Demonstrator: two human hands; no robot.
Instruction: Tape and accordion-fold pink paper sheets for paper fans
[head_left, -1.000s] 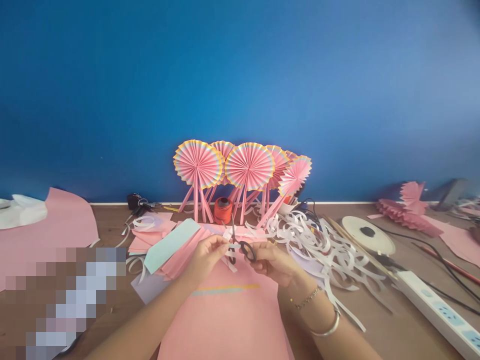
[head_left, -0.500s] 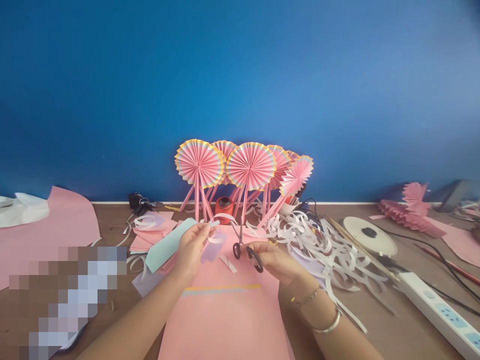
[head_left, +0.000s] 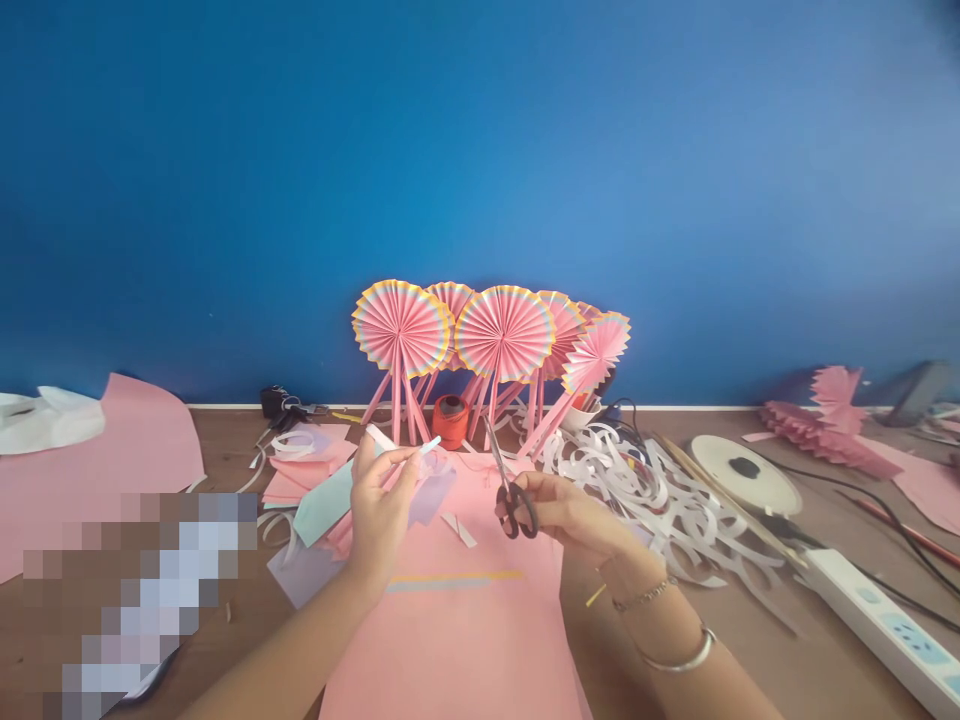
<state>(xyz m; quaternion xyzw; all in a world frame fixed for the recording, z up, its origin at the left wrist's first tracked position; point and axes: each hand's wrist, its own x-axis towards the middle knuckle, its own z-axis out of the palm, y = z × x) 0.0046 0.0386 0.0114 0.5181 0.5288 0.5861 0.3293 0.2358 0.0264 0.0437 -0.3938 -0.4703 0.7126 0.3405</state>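
My left hand (head_left: 382,500) pinches a narrow paper strip, and its pale blue-white end (head_left: 429,446) sticks out past the fingertips. Black-handled scissors (head_left: 517,512) are in my right hand (head_left: 574,515), with the blades pointing up and away and lying close together. The blades are apart from the strip. Below both hands lies a pink paper sheet (head_left: 457,650) with a yellow and a light blue stripe across it. A small white scrap (head_left: 459,530) and a lilac paper piece (head_left: 431,497) rest on the pink paper.
Pink pleated paper fans (head_left: 504,334) on sticks lean against the blue wall. An orange-red container (head_left: 450,422) stands before them. White curled strips (head_left: 675,510) heap at right, near a white power strip (head_left: 874,620) and a round cream lid-like disc (head_left: 742,470). Light blue paper (head_left: 324,505) lies left.
My right hand has drawn the scissors slightly right and their blades have come together. The white curl between the hands has gone from there, and my left hand has turned a little.
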